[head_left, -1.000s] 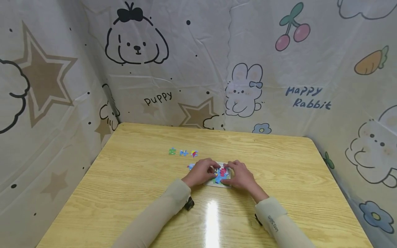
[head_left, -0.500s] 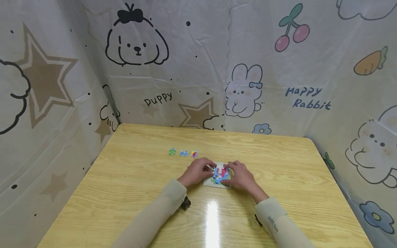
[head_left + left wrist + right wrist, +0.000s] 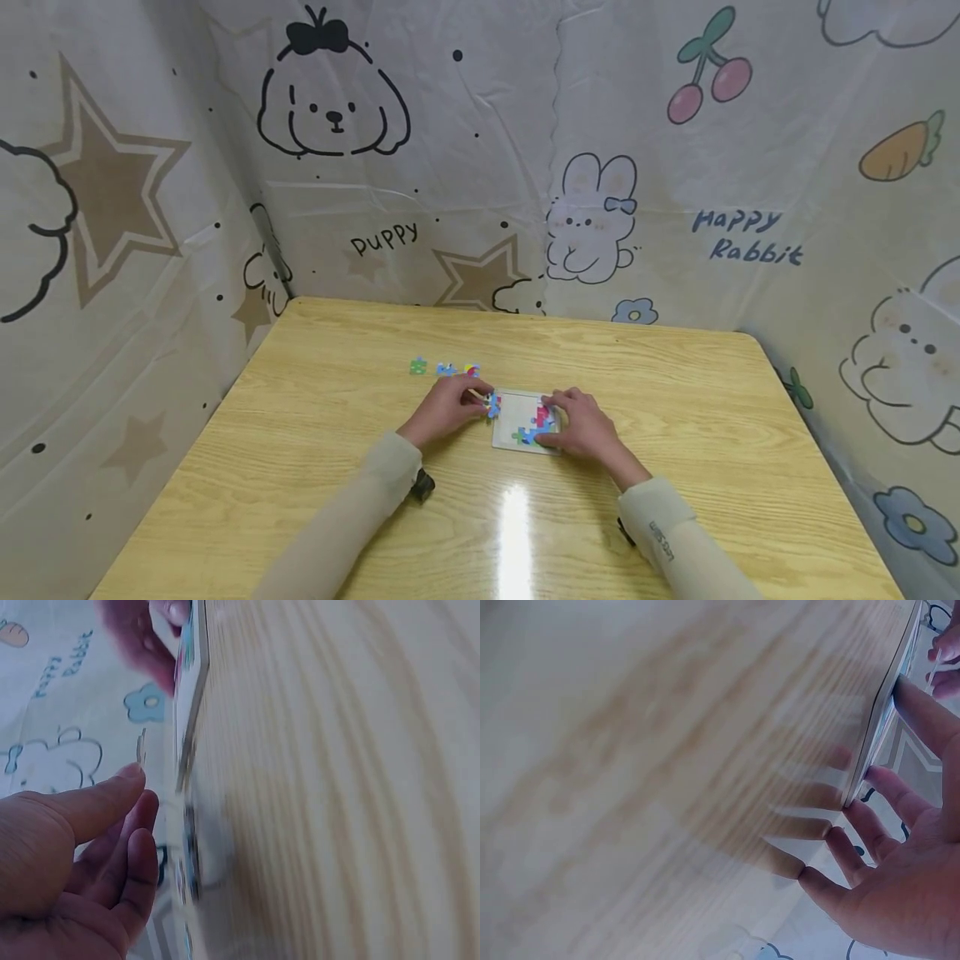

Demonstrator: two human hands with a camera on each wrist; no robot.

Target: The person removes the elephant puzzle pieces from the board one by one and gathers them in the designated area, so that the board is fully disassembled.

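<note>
Left hand, head view: thumb and fingertips nearly together, pinching what look like joined pieces at the left edge of the tray.
Right hand, head view: thumb and fingers spread, touching the set pieces at the tray's right and near sides; a hard sideways push could slide the tray or pop them out.
Loose pieces, head view: a row on the table, just beyond the left hand; a far sweep of the knuckles might scatter them.
Joined pieces, left wrist view: edge-on, raised off the table, gripped at one end; a slack pinch could split them at the joint.
Tray, right wrist view: fingertips rest at or close to its edge; poor bracing might let it shift if bumped.
</note>
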